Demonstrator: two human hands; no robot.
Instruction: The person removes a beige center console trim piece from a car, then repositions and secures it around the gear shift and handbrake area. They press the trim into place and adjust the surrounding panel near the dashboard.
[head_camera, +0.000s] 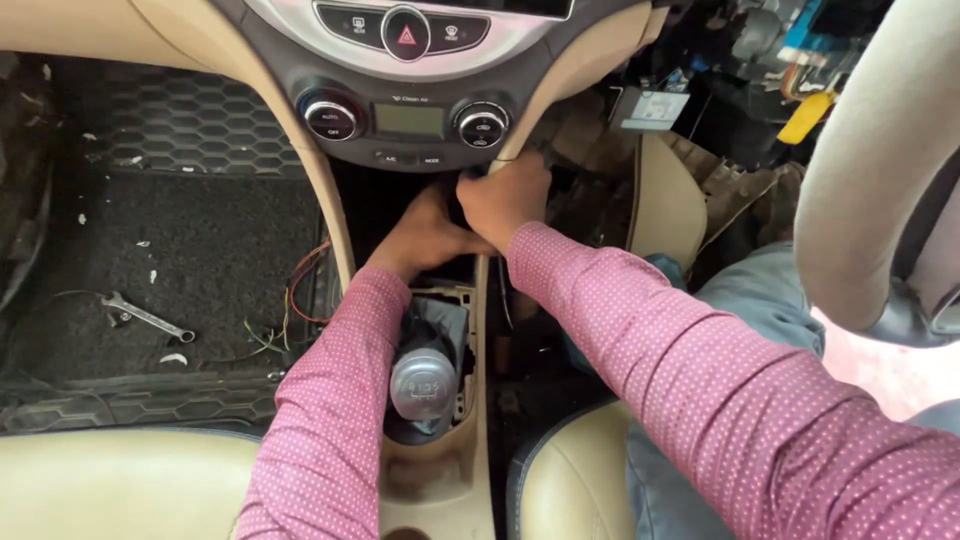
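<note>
Car interior, centre console area, seen from above the driver's seat.

Left hand (425, 235): at centre frame, reached into the dark open cavity (400, 200) below the climate control panel (405, 122); fingers hidden inside the recess, so whether they were spread or gripping something I could not tell. Sleeve pink with fine dots.

Right hand (505, 195): just right of the left hand and touching it, curled at the lower right edge of the panel where the beige console trim (555, 85) met the cavity; fingertips tucked out of sight, grip not determinable.

Climate control panel: upper centre, dark, with two round knobs either side of a small display; a red triangle hazard button (406, 35) above it.

Gear knob (422, 385): lower centre, silver-grey, upright in a loose black boot, its surround trim lifted, directly below the left forearm.

Spanner (148, 317): left of frame, lying on the black passenger floor mat (200, 230), well apart from both hands.

Loose wires (305, 285): red, green and yellow, hanging beside the console's left edge.

Steering wheel (870, 170): grey, upper right. Exposed wiring and a yellow connector (805, 118) under the dash, upper right.
</note>
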